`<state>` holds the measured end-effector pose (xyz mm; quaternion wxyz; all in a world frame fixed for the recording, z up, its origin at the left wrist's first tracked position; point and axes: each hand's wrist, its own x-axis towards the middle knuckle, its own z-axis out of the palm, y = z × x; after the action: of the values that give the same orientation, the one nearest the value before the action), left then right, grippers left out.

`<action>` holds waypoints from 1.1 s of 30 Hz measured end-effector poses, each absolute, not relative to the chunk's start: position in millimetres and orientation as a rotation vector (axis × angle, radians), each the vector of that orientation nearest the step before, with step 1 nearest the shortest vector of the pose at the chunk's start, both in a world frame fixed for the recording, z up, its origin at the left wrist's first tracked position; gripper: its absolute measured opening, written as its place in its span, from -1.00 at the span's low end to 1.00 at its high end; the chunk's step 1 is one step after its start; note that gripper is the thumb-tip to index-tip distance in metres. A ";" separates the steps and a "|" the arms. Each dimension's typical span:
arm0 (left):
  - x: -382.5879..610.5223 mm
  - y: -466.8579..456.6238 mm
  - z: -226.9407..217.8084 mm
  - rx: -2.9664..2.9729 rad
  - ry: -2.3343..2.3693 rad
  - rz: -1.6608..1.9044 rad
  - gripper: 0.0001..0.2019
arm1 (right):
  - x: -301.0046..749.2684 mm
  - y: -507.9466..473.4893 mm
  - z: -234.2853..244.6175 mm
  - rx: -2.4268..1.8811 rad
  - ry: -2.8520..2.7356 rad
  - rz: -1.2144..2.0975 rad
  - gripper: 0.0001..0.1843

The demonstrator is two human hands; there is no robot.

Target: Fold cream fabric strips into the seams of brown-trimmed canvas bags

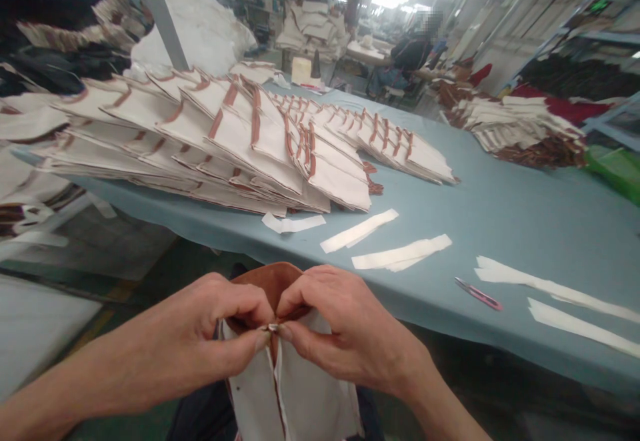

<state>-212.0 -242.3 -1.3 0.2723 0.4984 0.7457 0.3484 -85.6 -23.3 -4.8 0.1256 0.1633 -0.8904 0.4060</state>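
My left hand (210, 324) and my right hand (337, 321) meet in front of me, below the table edge. Both pinch the top of a cream fabric piece with a brown leather-like top (285, 387). Thumb and forefinger of each hand close on a small metal part (273, 327) at the centre seam, possibly a zipper pull. The fabric piece hangs down between my wrists over my lap. Its lower part runs out of the picture.
A blue-grey table (500, 221) carries fanned stacks of cream panels with brown trim (240, 141), loose cream strips (400, 254) and a small pink-handled tool (479, 293). Another stack (520, 127) lies far right. A seated person (415, 51) works in the background.
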 end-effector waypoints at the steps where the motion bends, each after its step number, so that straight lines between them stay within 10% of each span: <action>1: -209.7 -242.3 -2.5 1.348 2.012 0.932 -0.75 | -85.2 -24.3 -3.9 0.478 -2.595 1.130 -0.92; 9: -195.9 -235.8 -5.9 1.416 2.191 1.084 -0.81 | -89.6 -41.0 -5.1 0.496 -2.523 0.770 -0.84; 33: -213.2 -243.0 3.6 1.744 2.109 0.805 -0.74 | -96.1 -40.8 -1.5 0.315 -2.734 1.320 -0.70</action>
<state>-213.2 -243.0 3.6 0.1438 0.6051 0.7316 0.2792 -96.1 -40.8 -1.5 0.0448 0.1031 -0.8948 0.4322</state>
